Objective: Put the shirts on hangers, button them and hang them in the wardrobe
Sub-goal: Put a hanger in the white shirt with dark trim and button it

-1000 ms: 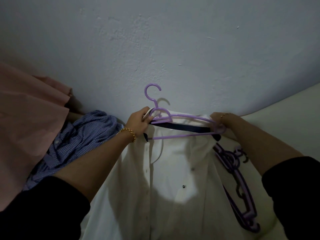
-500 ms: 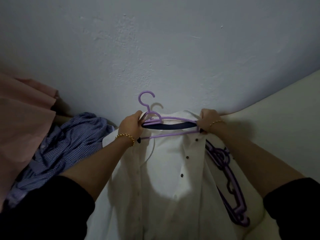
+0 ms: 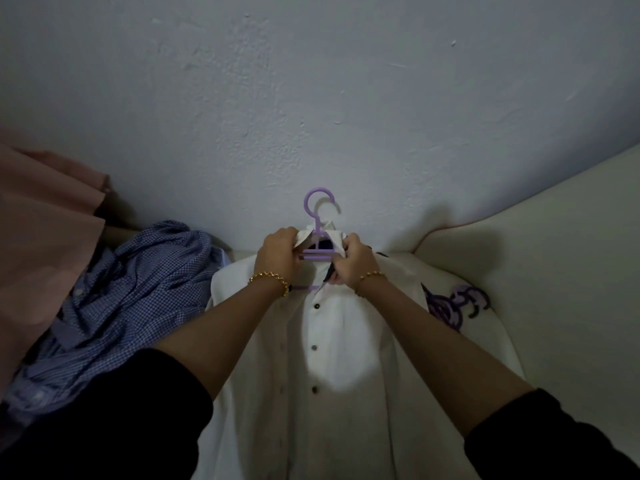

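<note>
Closest to us, our black sleeves (image 3: 104,427) are pushed up the forearms, and both arms reach forward over the white shirt (image 3: 343,358). It lies front-up on a cream surface (image 3: 554,271), with a row of dark buttons (image 3: 314,348) down its middle. We cannot tell whether those lower buttons are fastened.

Past the gold bracelets (image 3: 270,280) on our wrists, both hands meet at the neck of the shirt. Our left hand (image 3: 277,256) has its fingers curled round the left edge of the collar (image 3: 304,237). Our right hand (image 3: 353,265) is closed on the right edge, pinching the fabric just below the collar. The two hands are very close, and the bar of the purple hanger (image 3: 318,253) shows between them. The hanger sits inside the shirt, with its hook sticking out above the collar towards the wall (image 3: 311,98).

We judge that the hanger step is done and the buttoning is starting at the top. The next move calls for drawing the two edges together and working the top button through its hole.

To the left lies a crumpled blue checked shirt (image 3: 131,299), and beyond it a pink cloth (image 3: 45,244). Spare hangers (image 3: 450,304) lie to the right of the white shirt. No wardrobe is in view.
</note>
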